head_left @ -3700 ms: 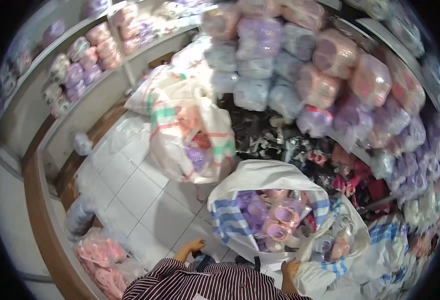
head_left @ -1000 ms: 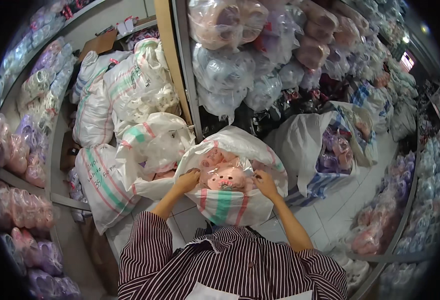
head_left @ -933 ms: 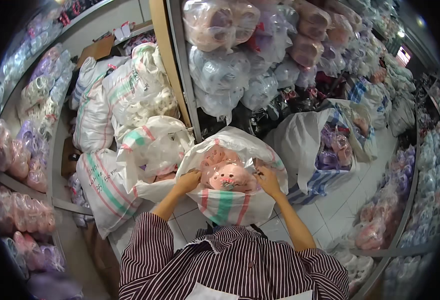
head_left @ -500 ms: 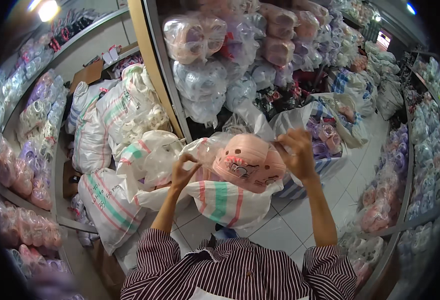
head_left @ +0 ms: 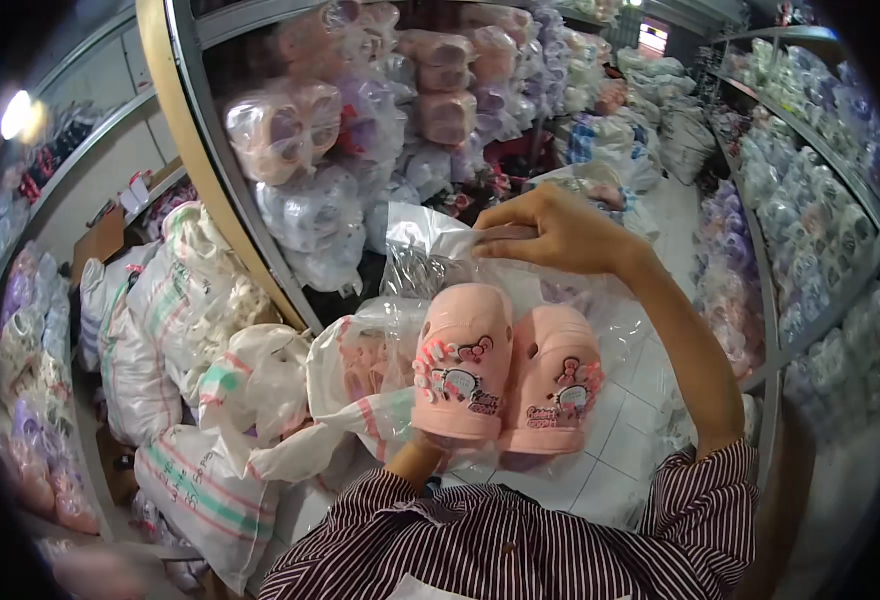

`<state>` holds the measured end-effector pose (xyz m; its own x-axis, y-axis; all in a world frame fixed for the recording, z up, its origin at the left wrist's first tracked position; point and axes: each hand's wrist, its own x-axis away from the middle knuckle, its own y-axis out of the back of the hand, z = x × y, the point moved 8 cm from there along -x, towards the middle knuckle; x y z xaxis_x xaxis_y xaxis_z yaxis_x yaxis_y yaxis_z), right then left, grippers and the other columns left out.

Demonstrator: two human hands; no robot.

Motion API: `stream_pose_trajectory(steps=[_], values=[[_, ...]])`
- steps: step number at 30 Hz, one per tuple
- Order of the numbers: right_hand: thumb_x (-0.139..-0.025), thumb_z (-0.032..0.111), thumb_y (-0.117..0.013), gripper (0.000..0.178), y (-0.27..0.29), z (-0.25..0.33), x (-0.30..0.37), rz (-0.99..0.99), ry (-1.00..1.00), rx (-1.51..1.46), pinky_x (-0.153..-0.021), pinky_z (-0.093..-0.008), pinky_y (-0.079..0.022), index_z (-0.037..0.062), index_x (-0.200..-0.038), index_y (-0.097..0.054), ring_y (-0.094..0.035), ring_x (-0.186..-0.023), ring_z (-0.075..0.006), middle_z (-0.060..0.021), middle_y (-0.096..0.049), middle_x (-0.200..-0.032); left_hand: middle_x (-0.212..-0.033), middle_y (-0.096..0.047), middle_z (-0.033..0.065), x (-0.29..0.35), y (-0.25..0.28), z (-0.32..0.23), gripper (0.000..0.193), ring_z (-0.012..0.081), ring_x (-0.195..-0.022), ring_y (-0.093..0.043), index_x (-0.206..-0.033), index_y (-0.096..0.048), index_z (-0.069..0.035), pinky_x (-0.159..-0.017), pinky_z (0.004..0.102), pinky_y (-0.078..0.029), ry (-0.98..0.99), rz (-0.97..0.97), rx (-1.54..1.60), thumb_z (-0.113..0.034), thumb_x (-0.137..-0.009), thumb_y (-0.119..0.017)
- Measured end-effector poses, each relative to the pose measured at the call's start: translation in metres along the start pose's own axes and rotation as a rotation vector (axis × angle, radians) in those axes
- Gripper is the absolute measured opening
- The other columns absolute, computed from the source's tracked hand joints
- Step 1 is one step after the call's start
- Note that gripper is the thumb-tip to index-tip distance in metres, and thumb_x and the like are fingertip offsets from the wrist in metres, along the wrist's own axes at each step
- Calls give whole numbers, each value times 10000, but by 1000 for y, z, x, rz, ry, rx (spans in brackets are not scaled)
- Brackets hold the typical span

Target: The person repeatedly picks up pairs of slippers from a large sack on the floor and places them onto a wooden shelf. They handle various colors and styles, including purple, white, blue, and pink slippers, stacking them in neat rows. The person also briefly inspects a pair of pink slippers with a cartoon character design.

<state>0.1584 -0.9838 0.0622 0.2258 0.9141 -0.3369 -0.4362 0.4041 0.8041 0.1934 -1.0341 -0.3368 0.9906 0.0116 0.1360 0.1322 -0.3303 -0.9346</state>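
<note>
A pair of pink clogs [head_left: 463, 375] with raised charms lies in a clear plastic bag [head_left: 615, 335], held up in front of me with the toes toward me. My left forearm reaches in behind the lower edge of the left clog. The left hand [head_left: 422, 455] shows only near the wrist, and its fingers are hidden by the clogs. Above the heels, my right hand [head_left: 550, 232] pinches the bag's upper flap [head_left: 425, 238] between thumb and fingers.
Just left of the clogs, an opened white woven sack [head_left: 345, 335] holds more pink footwear. Stuffed sacks [head_left: 205, 500] stand farther left. Wrapped clogs [head_left: 285, 125] fill the rack ahead. More bagged footwear lines the right shelf [head_left: 790, 180], beside the tiled floor [head_left: 615, 455].
The clogs have come nearer and turned upright. My left hand has gone from beside them to behind their lower edge. My right hand now grips the bag's flap above them. The view has shifted right.
</note>
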Motion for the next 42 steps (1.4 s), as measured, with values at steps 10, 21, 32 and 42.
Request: stream_pose_trajectory(steps=[10, 21, 32, 42], values=[[-717, 592, -601, 682, 68, -72, 105, -380, -603, 383, -671, -333, -459, 31, -1102, -547, -602, -710, -243, -133, -611, -850, -1121, -539, 109, 38, 18, 72, 469, 233, -1052, -508, -1160, -453, -65, -895, 417, -400, 261, 47, 9, -422, -865, -379], [-868, 263, -551, 255, 10, -148, 171, -709, -753, -388, -580, -244, -469, 21, -942, -589, -538, -578, -82, -6, -579, -746, -1136, -528, 113, 11, 12, 59, 491, 240, -1060, -503, -1174, -443, -62, -902, 418, -397, 277, 79, -15, -434, -858, -385], [-864, 291, -513, 327, -91, -94, 234, -876, -730, -257, -830, -325, -426, 18, -1043, -521, -523, -996, -191, -92, -533, -1036, -1151, -518, 118, -10, 13, 38, 514, 247, -1068, -498, -1187, -433, -60, -909, 418, -393, 223, 71, -21, -447, -852, -392], [-852, 125, -555, 138, -123, -97, 248, -1089, -813, -239, -553, -220, -404, -5, -805, -547, -502, -572, -86, -21, -529, -628, -1165, -509, 122, -20, 9, 42, 535, 254, -1076, -494, -1200, -424, -57, -915, 419, -390, 217, 53, -45, -458, -846, -398]])
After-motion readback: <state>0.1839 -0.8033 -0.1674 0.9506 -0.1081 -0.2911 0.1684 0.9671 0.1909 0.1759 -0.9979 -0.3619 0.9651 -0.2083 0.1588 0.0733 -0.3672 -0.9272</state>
